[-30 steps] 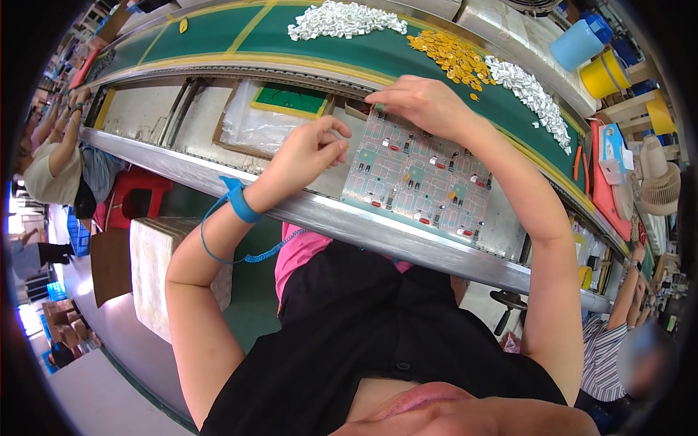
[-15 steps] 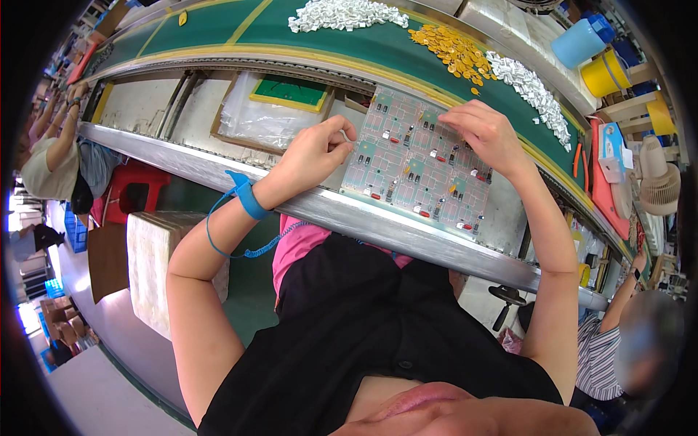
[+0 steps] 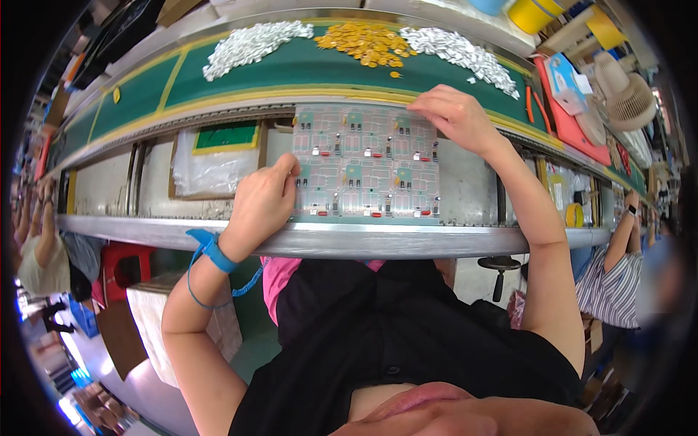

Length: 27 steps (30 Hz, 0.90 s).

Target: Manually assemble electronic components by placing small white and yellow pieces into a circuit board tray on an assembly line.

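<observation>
A panel-shaped circuit board [image 3: 371,163] with small red, white, black and yellow parts rests across the metal rails in front of me. My left hand [image 3: 265,198], with a blue strap round its wrist, is closed at the board's left edge, its fingers curled and the thumb side partly hidden. At the far right corner of the board is my right hand [image 3: 456,118]. Its fingers are drawn together over the edge there, and the fingertips hide what lies under them.
Beyond the board a green belt [image 3: 240,83] carries piles of white parts [image 3: 258,45] and yellow discs [image 3: 363,43]. Orange-handled pliers [image 3: 538,109], a red tray [image 3: 574,123] and a fan [image 3: 618,91] are at right. A box with plastic bags [image 3: 218,171] sits left. Other people work at both sides.
My view has turned, so the board now appears squarer and further left. Both hands remain at the board's edges; the left is lower along its left side and more curled.
</observation>
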Motion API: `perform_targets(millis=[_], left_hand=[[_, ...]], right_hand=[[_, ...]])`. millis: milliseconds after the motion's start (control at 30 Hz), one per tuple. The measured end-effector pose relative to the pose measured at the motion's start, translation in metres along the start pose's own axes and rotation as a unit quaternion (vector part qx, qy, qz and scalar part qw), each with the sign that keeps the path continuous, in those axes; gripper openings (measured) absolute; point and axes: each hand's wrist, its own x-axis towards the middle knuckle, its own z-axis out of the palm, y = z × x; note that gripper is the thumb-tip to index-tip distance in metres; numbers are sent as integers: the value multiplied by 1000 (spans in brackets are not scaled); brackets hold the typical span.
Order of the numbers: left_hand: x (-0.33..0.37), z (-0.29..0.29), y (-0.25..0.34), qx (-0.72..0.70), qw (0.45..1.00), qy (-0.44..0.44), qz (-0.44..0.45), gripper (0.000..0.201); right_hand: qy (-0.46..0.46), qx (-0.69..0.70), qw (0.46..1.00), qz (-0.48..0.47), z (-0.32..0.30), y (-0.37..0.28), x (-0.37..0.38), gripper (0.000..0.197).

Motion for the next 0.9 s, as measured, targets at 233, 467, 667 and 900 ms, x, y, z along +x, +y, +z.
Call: perform_targets(millis=[233, 467, 667, 900], left_hand=[[2, 8, 8, -64, 998, -6, 22, 12], [48, -9, -7, -59, 993, 98, 16, 18], [139, -20, -73, 80, 970, 229, 36, 19], [189, -8, -101, 257, 922, 264, 119, 11]], right_hand=[[89, -184, 957, 207, -24, 74, -37, 16], [113, -190, 962, 159, -12, 98, -46, 15], [82, -170, 965, 181, -14, 94, -35, 13], [74, 12, 970, 233, -20, 33, -31, 12]])
